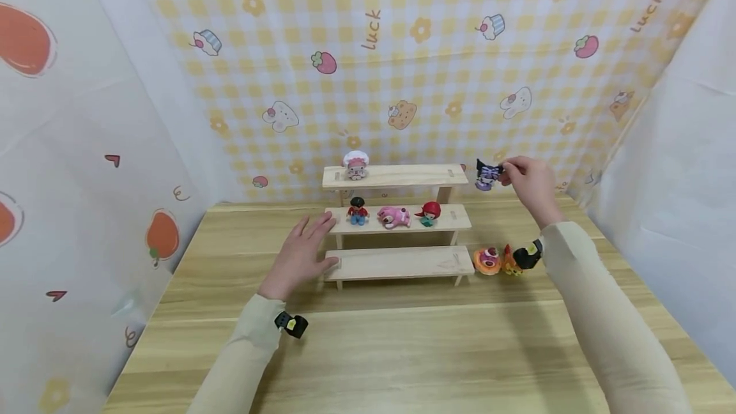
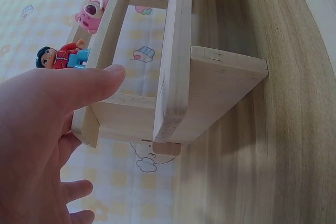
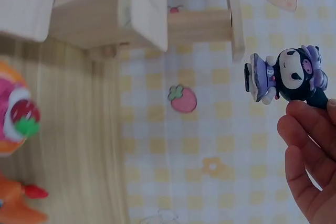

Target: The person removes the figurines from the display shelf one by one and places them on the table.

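The right arm extends forward over the bench [image 1: 425, 356], with the right hand [image 1: 531, 187] raised beyond the right end of the top tier [image 1: 408, 176]. Its thumb and fingers pinch the black-and-purple figurine [image 1: 487, 176] by the dark side of its head; the figurine is upright, suspended just beside that tier. The left hand [image 1: 298, 259] is positioned at the left end of the middle tier [image 1: 451, 217], fingers spread and extended, thumb pointing inward.
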Motion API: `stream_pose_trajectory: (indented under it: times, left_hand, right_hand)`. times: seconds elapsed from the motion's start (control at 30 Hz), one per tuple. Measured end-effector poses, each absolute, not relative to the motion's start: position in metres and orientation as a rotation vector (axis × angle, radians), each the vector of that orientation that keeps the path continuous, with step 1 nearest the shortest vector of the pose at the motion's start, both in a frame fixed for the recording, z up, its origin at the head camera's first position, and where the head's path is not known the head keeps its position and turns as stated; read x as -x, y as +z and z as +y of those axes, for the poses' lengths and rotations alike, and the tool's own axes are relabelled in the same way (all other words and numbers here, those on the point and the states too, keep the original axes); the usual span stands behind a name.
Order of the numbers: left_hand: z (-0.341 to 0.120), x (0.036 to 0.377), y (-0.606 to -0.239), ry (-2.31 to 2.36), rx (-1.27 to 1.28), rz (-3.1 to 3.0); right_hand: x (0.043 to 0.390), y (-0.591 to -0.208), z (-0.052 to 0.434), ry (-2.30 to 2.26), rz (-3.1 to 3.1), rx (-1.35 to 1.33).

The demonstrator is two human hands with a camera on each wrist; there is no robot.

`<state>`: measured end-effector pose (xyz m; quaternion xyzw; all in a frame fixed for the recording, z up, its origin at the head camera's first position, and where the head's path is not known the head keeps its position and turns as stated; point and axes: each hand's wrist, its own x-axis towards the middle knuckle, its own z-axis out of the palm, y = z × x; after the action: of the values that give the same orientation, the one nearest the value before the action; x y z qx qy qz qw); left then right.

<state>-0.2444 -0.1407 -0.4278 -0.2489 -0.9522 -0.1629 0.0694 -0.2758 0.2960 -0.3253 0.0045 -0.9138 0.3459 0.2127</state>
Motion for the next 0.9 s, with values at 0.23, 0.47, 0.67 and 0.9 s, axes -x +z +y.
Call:
stream_pose_trajectory:
  times: [0.23,0.47,0.67,0.9]
  left_hand:
    - [-0.141,0.246,-0.43,-0.483,0.73,-2.869]
    - [-0.142,0.244,-0.434,-0.472,0.741,-2.875]
    - [-0.14,0.244,-0.433,-0.476,0.732,-2.859]
    - [-0.139,0.246,-0.43,-0.463,0.742,-2.864]
  right_hand:
    - [0.256,-0.339,0.325,0.942,-2.59,0.056]
    - [0.233,-0.362,0.354,0.873,-2.645,0.112]
    - [0.217,-0.381,0.371,0.842,-2.685,0.139]
    - [0.2,-0.41,0.384,0.764,-2.692,0.119]
